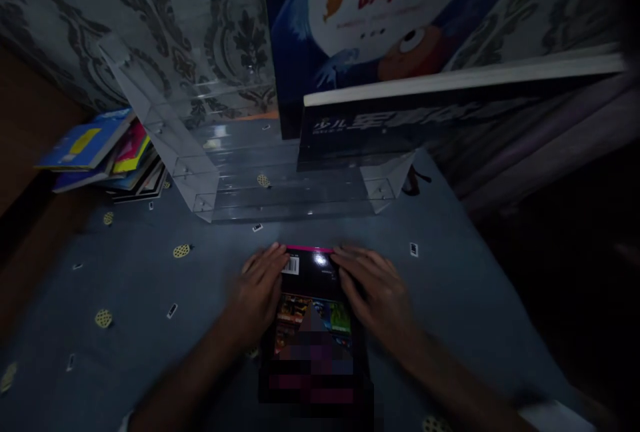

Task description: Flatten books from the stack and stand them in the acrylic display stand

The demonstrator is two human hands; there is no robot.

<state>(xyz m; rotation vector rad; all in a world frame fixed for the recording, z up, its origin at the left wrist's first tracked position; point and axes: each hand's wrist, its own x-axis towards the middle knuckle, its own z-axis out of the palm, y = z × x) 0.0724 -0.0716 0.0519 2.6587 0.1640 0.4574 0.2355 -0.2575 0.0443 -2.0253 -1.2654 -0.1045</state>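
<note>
A black book (313, 282) with a barcode, a pink top edge and colourful pictures lies on the cloth in front of me. Its lower part is blurred out by blocks. My left hand (257, 292) grips its left side, fingertips at the upper left corner beside the barcode. Opposite it, my right hand (377, 295) grips the right side, fingers resting on the upper right corner. Both hands have their fingers together along the book's edges.
Beyond the hands stands a clear acrylic book rack (187, 169). It bears a dark book (345, 135) and a tall blue picture book (287, 65). A messy book stack (90, 145) lies at the left. The blue-grey tablecloth (135, 272) has pineapple prints; a patterned wall rises behind.
</note>
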